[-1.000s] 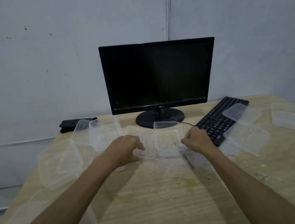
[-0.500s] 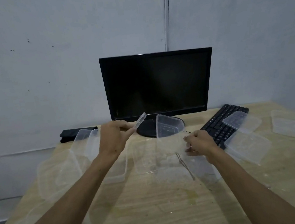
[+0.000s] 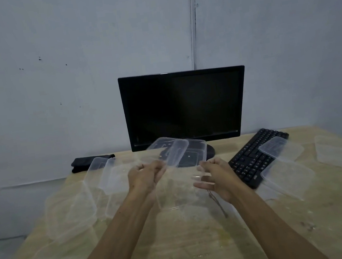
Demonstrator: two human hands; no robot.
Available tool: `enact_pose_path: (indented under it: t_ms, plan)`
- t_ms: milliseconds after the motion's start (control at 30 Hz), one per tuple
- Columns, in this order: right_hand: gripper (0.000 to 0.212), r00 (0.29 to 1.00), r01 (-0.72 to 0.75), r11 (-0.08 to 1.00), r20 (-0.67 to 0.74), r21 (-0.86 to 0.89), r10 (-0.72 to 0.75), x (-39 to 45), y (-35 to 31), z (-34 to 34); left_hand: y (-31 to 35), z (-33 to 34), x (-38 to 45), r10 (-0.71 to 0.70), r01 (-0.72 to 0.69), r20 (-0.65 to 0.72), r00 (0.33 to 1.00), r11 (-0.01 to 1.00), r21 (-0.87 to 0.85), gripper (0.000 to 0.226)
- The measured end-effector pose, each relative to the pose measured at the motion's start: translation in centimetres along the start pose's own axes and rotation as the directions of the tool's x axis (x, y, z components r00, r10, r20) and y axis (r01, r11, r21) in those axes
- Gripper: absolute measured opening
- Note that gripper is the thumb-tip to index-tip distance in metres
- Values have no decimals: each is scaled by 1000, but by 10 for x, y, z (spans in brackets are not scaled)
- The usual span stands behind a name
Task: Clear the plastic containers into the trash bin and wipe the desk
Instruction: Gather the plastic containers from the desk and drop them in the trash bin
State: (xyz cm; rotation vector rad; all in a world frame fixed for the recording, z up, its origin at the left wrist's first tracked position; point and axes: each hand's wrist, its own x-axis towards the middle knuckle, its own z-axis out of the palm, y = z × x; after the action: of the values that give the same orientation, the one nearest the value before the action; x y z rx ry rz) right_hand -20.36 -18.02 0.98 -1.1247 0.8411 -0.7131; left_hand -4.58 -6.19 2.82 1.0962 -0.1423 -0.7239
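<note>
Two containers [image 3: 177, 154] now raised, hands [image 3: 144, 176] closer.

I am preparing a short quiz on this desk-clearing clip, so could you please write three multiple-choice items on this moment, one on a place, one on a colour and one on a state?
1. Where does the keyboard lie?
A. Right of the monitor, on the desk
B. Left of the monitor
C. On the floor

2. What colour is the folded cloth at the desk's back left corner?
A. White
B. Black
C. Yellow

3. What is the left hand doing?
A. Lying flat on the desk
B. Typing on the keyboard
C. Gripping a clear plastic container raised before the monitor

Answers:
1 A: the keyboard sits angled on the desk's right side, with clear lids resting on it.
2 B: the cloth is dark black against the pale wood.
3 C: its fingers curl round the container's edge, above the desk.
</note>
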Motion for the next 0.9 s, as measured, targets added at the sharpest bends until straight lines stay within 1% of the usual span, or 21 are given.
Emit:
enact_pose_path:
  t_ms: [67, 133, 167, 233, 300, 367, 433, 500, 567, 667, 800, 900]
  plan:
    - [9, 1000, -5, 998, 17, 56, 4, -2, 0, 5, -10, -1, 0, 20, -11, -59, 998, 990, 141, 41]
    - [11, 999, 9, 997, 31, 80, -12, -3, 0, 6, -14, -4, 0, 94, -69, -81, 992, 960, 270, 49]
    - [13, 999, 21, 996, 42, 90, -24, -4, 0, 7, -15, -5, 1, 152, -117, -69, 986, 923, 366, 55]
    - [13, 997, 45, 993, 64, 108, -52, -6, 0, 6, -15, -8, 2, 238, -197, -3, 971, 810, 553, 65]
    - [14, 995, 57, 992, 77, 116, -66, -7, -1, 5, -12, -8, 1, 254, -225, 59, 965, 695, 683, 64]
    - [18, 993, 66, 992, 93, 106, -76, -6, -2, 5, -10, -7, 2, 245, -227, 95, 965, 598, 769, 63]
    - [18, 990, 81, 993, 107, 89, -91, -6, -3, 5, -9, -6, 1, 248, -236, 116, 962, 541, 807, 61]
    - [19, 987, 98, 991, 120, 88, -108, -8, -3, 5, -9, -5, 0, 252, -245, 129, 959, 513, 823, 57]
    - [20, 981, 116, 989, 147, 93, -129, -10, -4, 3, -8, -3, -2, 245, -248, 137, 960, 516, 820, 51]
    - [25, 972, 122, 988, 192, 91, -137, -11, -4, 0, -7, -1, -6, 216, -251, 156, 964, 547, 799, 48]
    - [20, 967, 164, 986, 194, 27, -166, -12, -6, -3, -4, 2, -15, 199, -273, 192, 961, 571, 774, 42]
    - [19, 962, 207, 977, 193, -56, -193, -14, -7, -4, 1, 5, -16, 155, -275, 227, 961, 522, 807, 50]
